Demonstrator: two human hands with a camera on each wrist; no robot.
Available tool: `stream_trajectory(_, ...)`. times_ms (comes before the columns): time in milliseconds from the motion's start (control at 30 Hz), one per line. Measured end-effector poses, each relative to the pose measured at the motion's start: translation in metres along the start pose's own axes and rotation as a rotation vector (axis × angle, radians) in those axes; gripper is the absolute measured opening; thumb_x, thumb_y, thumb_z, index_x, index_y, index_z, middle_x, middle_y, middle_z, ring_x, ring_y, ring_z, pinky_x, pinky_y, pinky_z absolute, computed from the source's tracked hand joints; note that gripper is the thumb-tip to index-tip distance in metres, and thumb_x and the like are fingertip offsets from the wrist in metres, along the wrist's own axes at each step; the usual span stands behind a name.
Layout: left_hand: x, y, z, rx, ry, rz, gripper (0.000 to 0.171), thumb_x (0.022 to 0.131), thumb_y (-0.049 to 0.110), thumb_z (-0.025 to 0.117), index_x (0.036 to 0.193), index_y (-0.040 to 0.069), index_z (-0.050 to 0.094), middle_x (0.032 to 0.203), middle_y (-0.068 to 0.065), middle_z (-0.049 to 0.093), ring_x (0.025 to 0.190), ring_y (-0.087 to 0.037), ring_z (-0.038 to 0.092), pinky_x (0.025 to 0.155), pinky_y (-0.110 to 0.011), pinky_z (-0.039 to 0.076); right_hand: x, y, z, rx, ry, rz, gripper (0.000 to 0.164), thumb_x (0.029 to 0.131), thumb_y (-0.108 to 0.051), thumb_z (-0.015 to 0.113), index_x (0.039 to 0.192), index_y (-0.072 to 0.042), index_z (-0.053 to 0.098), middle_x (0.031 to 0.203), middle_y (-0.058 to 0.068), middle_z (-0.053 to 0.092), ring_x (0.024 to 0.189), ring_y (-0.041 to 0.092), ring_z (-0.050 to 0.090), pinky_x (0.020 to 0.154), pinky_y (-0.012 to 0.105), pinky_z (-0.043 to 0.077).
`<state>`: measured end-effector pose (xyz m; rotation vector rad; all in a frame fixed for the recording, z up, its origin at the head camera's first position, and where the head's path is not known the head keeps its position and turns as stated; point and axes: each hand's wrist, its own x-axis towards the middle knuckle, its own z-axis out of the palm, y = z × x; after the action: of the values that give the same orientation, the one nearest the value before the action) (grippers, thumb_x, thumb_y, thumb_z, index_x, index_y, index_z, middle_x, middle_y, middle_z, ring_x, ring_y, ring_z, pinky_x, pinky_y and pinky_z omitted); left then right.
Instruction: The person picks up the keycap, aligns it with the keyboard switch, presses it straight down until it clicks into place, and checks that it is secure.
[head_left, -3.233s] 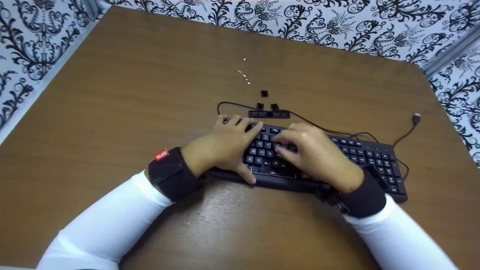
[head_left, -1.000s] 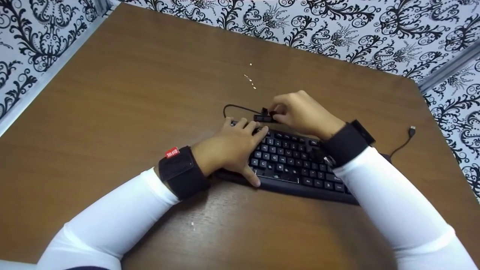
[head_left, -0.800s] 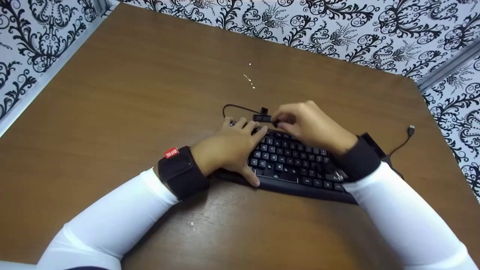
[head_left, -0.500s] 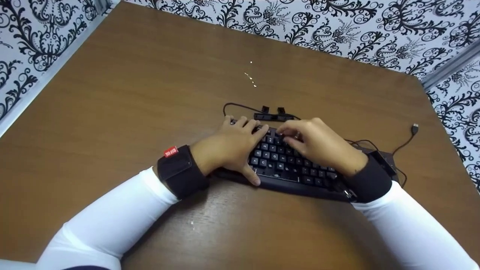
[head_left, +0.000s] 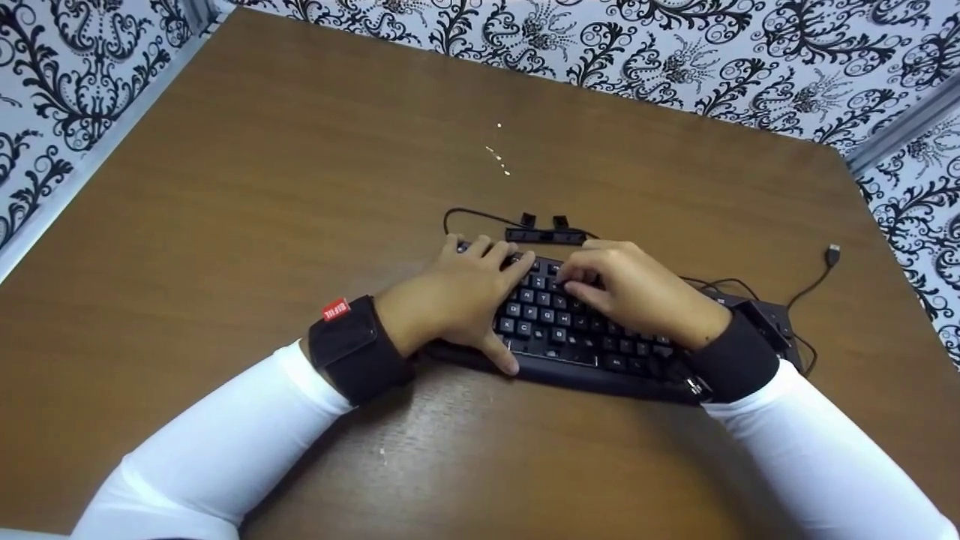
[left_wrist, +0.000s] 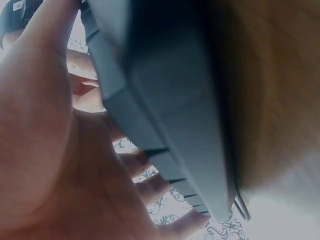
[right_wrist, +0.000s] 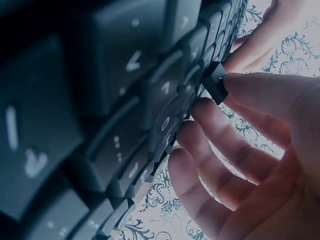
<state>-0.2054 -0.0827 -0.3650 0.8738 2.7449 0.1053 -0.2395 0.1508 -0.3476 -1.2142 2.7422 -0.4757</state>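
Observation:
A black keyboard (head_left: 551, 319) lies on the wooden table. Across its left end rests my left hand (head_left: 457, 296), fingers spread over the far edge and thumb at the front edge; the left wrist view shows the palm (left_wrist: 75, 175) close beside the keyboard. Above the upper middle keys is my right hand (head_left: 637, 289). Between thumb and forefinger it pinches a small black keycap (right_wrist: 216, 82), seen in the right wrist view close to the key rows. The keycap is hidden by the fingers in the head view. Its other fingers curl near the keys.
Behind the keyboard lie a long bar-shaped keycap (head_left: 545, 236) and two small loose keycaps, one left (head_left: 528, 220) and one right (head_left: 560, 222). A cable runs there, ending in a USB plug (head_left: 832, 255) at the right. Patterned wall panels (head_left: 675, 56) bound the table.
My right hand went from the keyboard to the loose keycaps, took one, and came back over the upper keys. Three small loose keycaps have become two. My left hand stays on the keyboard.

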Motion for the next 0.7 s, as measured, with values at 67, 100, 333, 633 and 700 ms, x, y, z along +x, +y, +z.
stream_trajectory(67,0.000,0.000,0.000,0.001,0.004,0.006,0.140,0.056,0.089,0.068,0.162,0.015,0.014,0.166,-0.015,0.021,0.149,-0.039,0.025,0.117,-0.067,0.021,0.000,0.000,0.000,-0.010,0.004,0.007,0.012,0.092,-0.010,0.070,0.103,-0.009,0.076,0.093,0.003,0.069,0.085,0.016,0.063,0.078,0.035,0.055)
stream_trajectory(100,0.000,0.000,0.000,0.004,0.006,0.007,0.140,0.056,0.089,0.068,0.162,0.015,0.014,0.166,-0.015,0.021,0.149,-0.038,0.025,0.117,-0.067,0.021,-0.001,0.000,0.000,-0.015,0.006,0.010,0.013,0.092,-0.011,0.070,0.104,-0.010,0.076,0.092,0.003,0.067,0.084,0.016,0.062,0.076,0.034,0.054)
stream_trajectory(333,-0.001,-0.001,0.003,-0.002,-0.001,0.003,0.140,0.057,0.089,0.068,0.162,0.015,0.014,0.165,-0.014,0.022,0.148,-0.038,0.027,0.116,-0.067,0.021,-0.006,-0.002,0.000,-0.044,0.042,0.033,0.027,0.088,-0.013,0.076,0.114,-0.006,0.071,0.081,0.004,0.063,0.075,0.017,0.057,0.070,0.033,0.049)
stream_trajectory(633,-0.001,0.000,0.000,-0.014,0.013,0.002,0.139,0.056,0.087,0.070,0.162,0.015,0.015,0.165,-0.014,0.023,0.148,-0.038,0.027,0.117,-0.067,0.021,-0.014,-0.012,0.003,-0.004,0.077,0.084,0.018,0.084,-0.006,0.078,0.101,-0.006,0.071,0.075,0.001,0.067,0.065,0.010,0.059,0.062,0.027,0.054)
stream_trajectory(700,-0.001,0.000,0.000,-0.014,0.011,0.003,0.139,0.057,0.088,0.070,0.162,0.015,0.015,0.165,-0.014,0.023,0.148,-0.038,0.027,0.117,-0.066,0.022,-0.014,-0.013,0.004,-0.019,0.077,0.081,0.019,0.084,-0.007,0.078,0.102,-0.005,0.071,0.076,0.001,0.067,0.066,0.011,0.059,0.063,0.028,0.054)
